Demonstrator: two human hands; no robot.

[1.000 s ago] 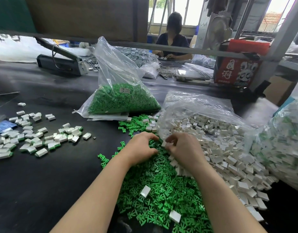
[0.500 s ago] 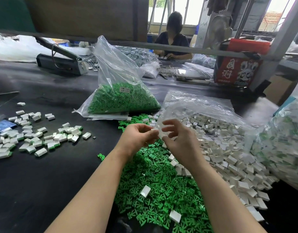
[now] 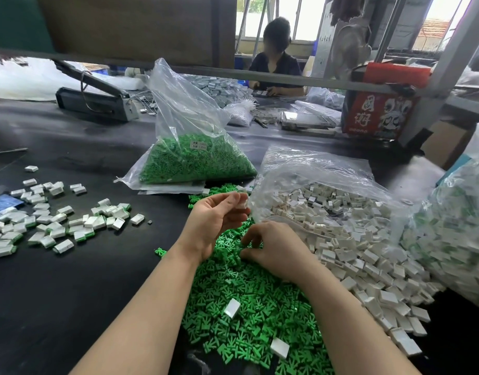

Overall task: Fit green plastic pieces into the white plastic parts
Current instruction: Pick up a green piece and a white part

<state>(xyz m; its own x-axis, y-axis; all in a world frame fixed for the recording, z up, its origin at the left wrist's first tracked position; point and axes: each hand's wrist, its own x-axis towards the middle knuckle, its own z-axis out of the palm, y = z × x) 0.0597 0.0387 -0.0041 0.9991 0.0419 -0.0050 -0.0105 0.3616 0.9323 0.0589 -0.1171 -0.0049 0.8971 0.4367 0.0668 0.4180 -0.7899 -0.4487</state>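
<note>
Beside the green-piece heap (image 3: 246,301), we judge parts light, rigid, edge-pinchable: our left hand (image 3: 216,220) pinches a white part (image 3: 242,204), our right hand (image 3: 273,249) picks among green pieces.

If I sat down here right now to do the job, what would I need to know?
Left hand: raised, its grip pinching one white part at the fingertips.
Right hand: down on the loose green pieces, fingers curled as if picking one; whether it holds one is not clear.
White parts: spilling from the open bag on the right.
More green pieces: in the bag behind.
Done: finished white-and-green parts lie on the left of the black table.
Left: fit a green piece into the held part, then keep going; both piles are large.
</note>
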